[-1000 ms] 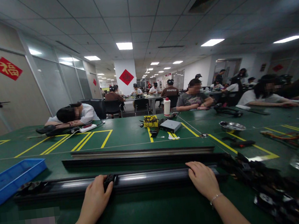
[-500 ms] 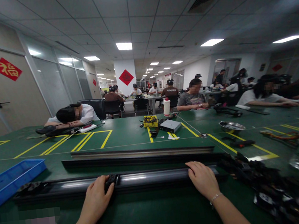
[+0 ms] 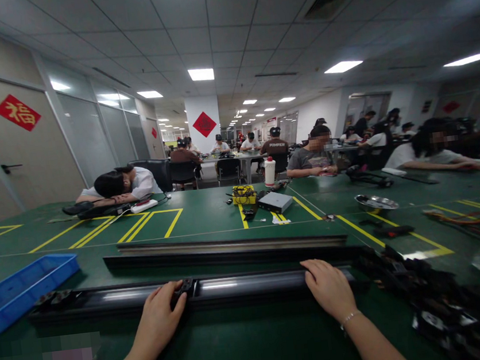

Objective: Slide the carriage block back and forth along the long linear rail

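At the near left, a blue tray (image 3: 27, 288) sits on the green worktop (image 3: 241, 341), just beside the left end of a long dark rail (image 3: 252, 284) that lies crosswise in front of the person. Small black parts (image 3: 54, 299) rest at that end of the rail. The left hand (image 3: 162, 313) has its fingers curled around a black block (image 3: 188, 288) on the rail, thumb on the near side. Farther off, a second long rail (image 3: 230, 247) lies roughly parallel, and beyond it are a yellow item wrapped in black cable (image 3: 244, 194), a grey box (image 3: 275, 201) and a white bottle (image 3: 270, 172). The right hand (image 3: 331, 291), loosely open, rests over the right part of the near rail, fingertips on it. To its right lies a heap of black parts (image 3: 435, 296), with a metal bowl (image 3: 376, 202) farther back.
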Motion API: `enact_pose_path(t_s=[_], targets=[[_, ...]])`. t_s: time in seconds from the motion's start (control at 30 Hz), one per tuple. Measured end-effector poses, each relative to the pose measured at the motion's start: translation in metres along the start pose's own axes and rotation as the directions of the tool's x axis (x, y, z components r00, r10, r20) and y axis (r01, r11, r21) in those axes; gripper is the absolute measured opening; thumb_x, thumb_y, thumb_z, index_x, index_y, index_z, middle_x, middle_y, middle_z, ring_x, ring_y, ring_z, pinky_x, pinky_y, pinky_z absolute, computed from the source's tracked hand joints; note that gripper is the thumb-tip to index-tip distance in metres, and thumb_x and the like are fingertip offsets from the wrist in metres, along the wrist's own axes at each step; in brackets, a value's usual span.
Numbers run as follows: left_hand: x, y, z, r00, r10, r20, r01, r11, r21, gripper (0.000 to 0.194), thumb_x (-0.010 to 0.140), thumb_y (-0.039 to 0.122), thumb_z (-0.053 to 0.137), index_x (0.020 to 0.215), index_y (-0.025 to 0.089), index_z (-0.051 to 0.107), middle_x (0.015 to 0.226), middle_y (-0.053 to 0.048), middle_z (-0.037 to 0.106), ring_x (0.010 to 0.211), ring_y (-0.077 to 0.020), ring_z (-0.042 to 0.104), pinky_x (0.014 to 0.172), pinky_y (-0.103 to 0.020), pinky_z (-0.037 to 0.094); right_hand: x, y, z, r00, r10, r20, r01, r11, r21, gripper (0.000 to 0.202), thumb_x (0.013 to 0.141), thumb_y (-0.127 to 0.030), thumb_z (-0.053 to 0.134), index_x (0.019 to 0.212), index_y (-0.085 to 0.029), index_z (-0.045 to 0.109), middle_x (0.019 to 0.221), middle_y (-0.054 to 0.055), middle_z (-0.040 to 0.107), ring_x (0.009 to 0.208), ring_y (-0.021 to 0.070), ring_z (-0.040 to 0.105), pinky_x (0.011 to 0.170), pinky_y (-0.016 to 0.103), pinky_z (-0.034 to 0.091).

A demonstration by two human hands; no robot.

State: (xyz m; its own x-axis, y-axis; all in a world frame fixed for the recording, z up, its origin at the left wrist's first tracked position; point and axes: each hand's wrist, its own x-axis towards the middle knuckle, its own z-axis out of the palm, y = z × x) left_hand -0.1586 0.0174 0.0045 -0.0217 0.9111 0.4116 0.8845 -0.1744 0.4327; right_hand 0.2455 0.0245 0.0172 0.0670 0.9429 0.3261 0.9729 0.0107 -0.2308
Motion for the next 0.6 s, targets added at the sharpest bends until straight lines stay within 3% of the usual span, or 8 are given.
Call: enact_pose_path(t_s=[0.6], targets=[[0.0000, 0.0001, -0.0017, 0.999, 0.010, 0.050, -0.010, 1.000, -0.001, 0.041, 0.081, 0.041, 0.042, 0.109, 0.021, 0.065, 0.109, -0.006, 0.069, 0.102, -0.0235, 0.062, 0.101, -0.043, 0.040, 0.0008, 0.0024, 0.0023, 1.000, 0.002, -0.009, -0.002, 1.000, -0.007, 0.042, 0.086, -0.029, 0.032, 0.113, -0.024, 0.064, 0.120, 0.004, 0.063, 0.117, 0.0199, 0.050, 0.095, 0.038, 0.037]])
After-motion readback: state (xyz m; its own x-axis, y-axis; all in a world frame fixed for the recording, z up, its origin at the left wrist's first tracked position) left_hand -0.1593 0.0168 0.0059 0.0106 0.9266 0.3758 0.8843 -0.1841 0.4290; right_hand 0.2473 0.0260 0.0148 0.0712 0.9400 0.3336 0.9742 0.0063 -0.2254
